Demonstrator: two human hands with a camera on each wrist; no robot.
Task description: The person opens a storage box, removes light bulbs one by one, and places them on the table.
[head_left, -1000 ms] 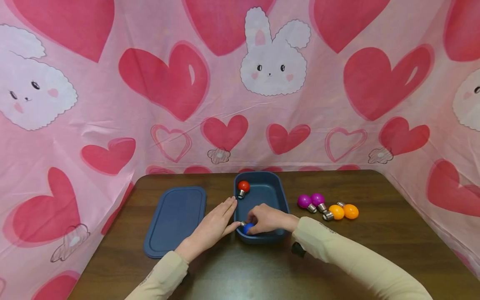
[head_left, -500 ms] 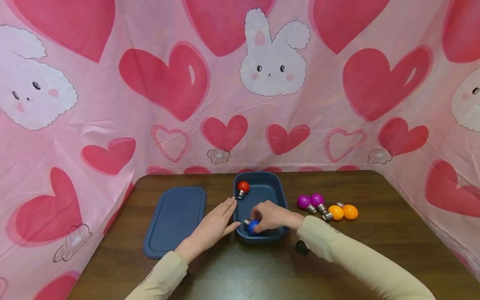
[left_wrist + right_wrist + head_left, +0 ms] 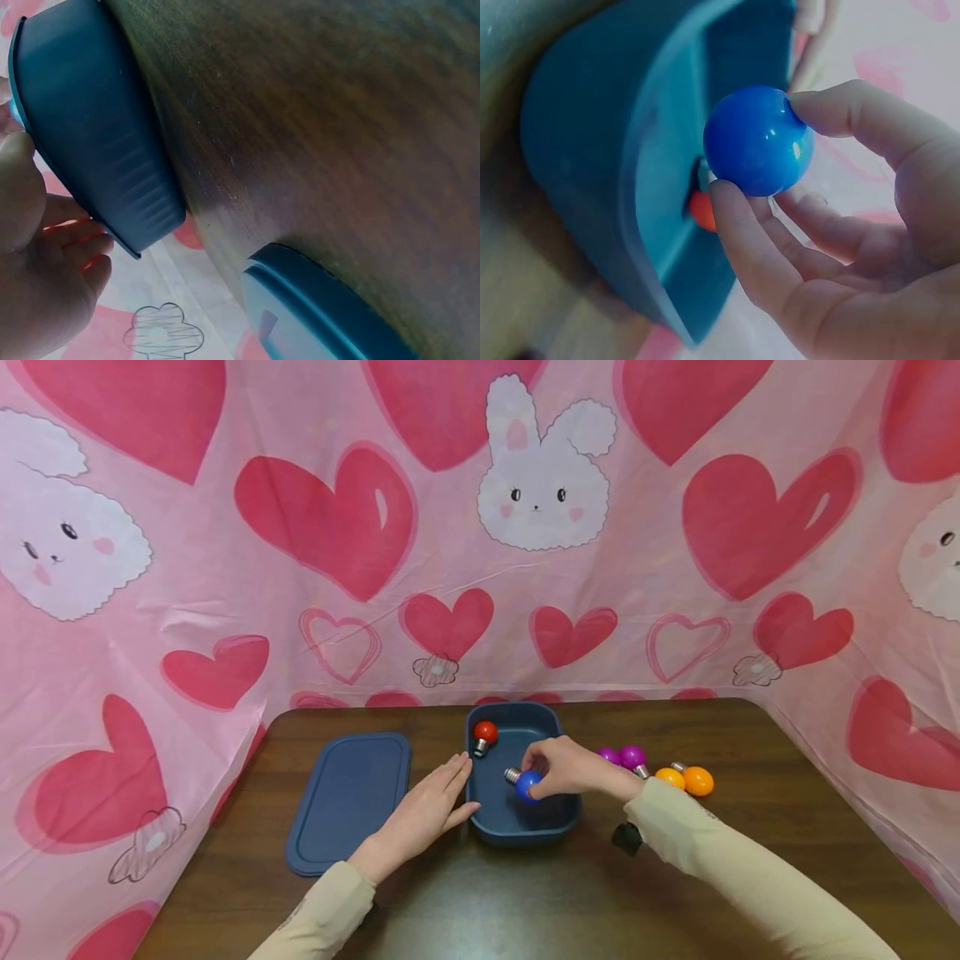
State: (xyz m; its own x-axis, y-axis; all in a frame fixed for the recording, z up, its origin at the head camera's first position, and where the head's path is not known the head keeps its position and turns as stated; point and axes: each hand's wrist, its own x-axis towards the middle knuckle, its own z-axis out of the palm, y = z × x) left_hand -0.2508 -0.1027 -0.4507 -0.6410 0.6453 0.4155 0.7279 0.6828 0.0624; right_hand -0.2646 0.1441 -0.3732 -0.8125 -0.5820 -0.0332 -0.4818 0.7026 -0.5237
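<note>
The right hand [image 3: 573, 767] is pinching a blue bulb [image 3: 528, 783] between thumb and fingertips, holding it over the middle of the dark blue container [image 3: 558, 822]; the bulb's metal screw base is pointing toward ten o'clock. In the right wrist view the thumb and curled fingers [image 3: 750, 247] are closing round the blue globe [image 3: 758, 139], with the container's rim [image 3: 641, 172] just behind it. A red bulb [image 3: 484, 734] is lying inside the container at its eleven o'clock corner.

The left hand [image 3: 423, 816] is resting with fingers straight and together, flat against the container's outer wall at nine o'clock, holding nothing. The left wrist view is showing those fingers [image 3: 71, 247] lying along the container's side [image 3: 90, 142].

The container is sitting on a dark brown wood-grain table [image 3: 787, 827]. Its matching blue lid [image 3: 348, 800] is lying flat on the table at nine o'clock of the container, just beyond the left hand. At three o'clock, partly behind the right hand, two purple bulbs [image 3: 632, 757] and two orange bulbs [image 3: 697, 780] are lying close together on the wood.

A pink cloth [image 3: 225, 527] printed with red hearts and white rabbits is hanging round the table on three sides, closing off the room behind. Both arms are wearing beige sleeves [image 3: 742, 877].
</note>
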